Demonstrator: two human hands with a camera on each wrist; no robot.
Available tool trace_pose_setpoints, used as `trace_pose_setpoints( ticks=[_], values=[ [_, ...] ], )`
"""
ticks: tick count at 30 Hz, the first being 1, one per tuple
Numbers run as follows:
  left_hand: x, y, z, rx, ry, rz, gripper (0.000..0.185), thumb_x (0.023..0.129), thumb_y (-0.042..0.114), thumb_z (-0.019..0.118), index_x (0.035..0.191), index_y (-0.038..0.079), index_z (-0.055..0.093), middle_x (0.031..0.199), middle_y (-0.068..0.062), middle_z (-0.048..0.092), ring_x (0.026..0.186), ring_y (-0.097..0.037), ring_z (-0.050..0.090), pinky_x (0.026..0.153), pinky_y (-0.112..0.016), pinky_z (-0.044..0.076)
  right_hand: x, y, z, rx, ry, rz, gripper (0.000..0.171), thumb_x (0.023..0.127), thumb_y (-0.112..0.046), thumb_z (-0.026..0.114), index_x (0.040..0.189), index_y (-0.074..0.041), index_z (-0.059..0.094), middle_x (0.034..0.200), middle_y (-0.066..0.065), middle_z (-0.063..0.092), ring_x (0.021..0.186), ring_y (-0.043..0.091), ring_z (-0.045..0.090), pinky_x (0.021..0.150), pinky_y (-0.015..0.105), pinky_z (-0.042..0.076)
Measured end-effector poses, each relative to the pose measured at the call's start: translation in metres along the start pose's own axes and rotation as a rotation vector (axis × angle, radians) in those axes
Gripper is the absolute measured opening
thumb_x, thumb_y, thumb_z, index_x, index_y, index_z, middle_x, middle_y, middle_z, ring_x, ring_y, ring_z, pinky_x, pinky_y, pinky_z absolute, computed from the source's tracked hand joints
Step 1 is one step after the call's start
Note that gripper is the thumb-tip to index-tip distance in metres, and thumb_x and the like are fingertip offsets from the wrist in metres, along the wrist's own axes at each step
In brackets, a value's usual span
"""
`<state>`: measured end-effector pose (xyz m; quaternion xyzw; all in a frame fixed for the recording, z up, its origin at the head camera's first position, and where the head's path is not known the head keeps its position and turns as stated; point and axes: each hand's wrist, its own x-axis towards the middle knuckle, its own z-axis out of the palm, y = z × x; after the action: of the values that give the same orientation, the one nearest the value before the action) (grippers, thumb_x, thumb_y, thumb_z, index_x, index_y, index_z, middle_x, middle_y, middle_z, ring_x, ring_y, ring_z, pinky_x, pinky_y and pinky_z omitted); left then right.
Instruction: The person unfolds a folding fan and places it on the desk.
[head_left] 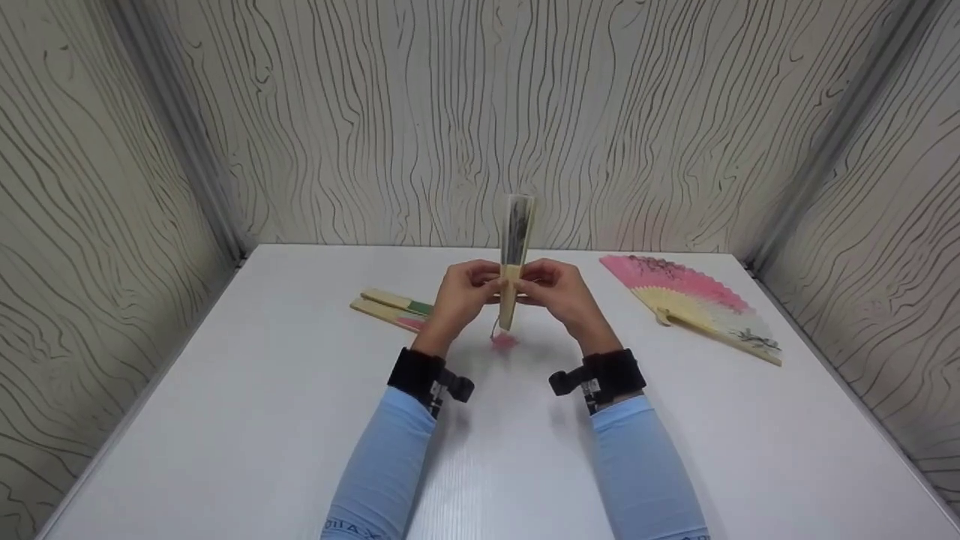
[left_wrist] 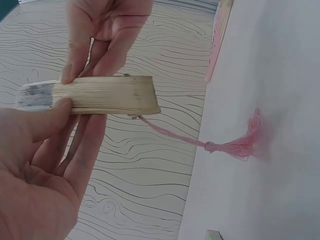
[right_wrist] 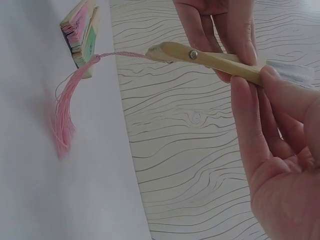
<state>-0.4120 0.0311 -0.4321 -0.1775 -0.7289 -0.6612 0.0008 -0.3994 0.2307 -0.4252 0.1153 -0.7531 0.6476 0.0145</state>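
Observation:
A closed bamboo folding fan stands upright above the white table, held between both hands. My left hand pinches its lower ribs from the left, and my right hand pinches them from the right. In the left wrist view the fan's ribs lie between thumb and fingers. The right wrist view shows the fan's guard stick and rivet. A pink tassel hangs from the rivet on a cord and touches the table.
Two closed fans lie side by side left of the hands, also seen in the right wrist view. An open pink and white fan lies at the right rear. Patterned walls enclose the table on three sides.

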Motion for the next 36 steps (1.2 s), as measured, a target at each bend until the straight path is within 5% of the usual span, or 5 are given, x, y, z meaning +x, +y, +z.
trace_pose_setpoints(
  ticks=[14, 28, 36],
  values=[
    [0.0015, -0.0030, 0.0010, -0.034, 0.030, -0.073, 0.023, 0.105, 0.001, 0.068, 0.126, -0.005, 0.074, 0.119, -0.024, 0.081, 0.107, -0.029, 0.082, 0.097, -0.045, 0.068, 0.0007, 0.0045, -0.0009, 0.026, 0.025, 0.057, 0.017, 0.101, -0.004, 0.076, 0.117, 0.001, 0.072, 0.101, 0.002, 0.075, 0.095, 0.013, 0.078, 0.090, 0.033, 0.070],
    [0.0026, -0.0081, -0.0044, -0.157, 0.149, -0.140, 0.023, 0.102, 0.001, 0.070, 0.123, -0.005, 0.075, 0.113, -0.023, 0.081, 0.101, -0.027, 0.083, 0.089, -0.038, 0.071, 0.0007, 0.0027, -0.0018, 0.061, 0.041, 0.088, 0.025, 0.104, -0.005, 0.071, 0.126, 0.006, 0.066, 0.107, 0.006, 0.068, 0.100, 0.013, 0.075, 0.094, 0.033, 0.069],
    [0.0031, -0.0068, -0.0065, -0.208, 0.196, -0.108, 0.017, 0.101, -0.001, 0.071, 0.117, -0.006, 0.073, 0.097, -0.012, 0.079, 0.088, -0.018, 0.081, 0.088, -0.040, 0.071, 0.0023, 0.0025, -0.0044, 0.092, 0.081, 0.110, 0.031, 0.104, -0.002, 0.068, 0.134, 0.005, 0.063, 0.112, 0.007, 0.068, 0.099, 0.014, 0.075, 0.093, 0.031, 0.069]
  ],
)
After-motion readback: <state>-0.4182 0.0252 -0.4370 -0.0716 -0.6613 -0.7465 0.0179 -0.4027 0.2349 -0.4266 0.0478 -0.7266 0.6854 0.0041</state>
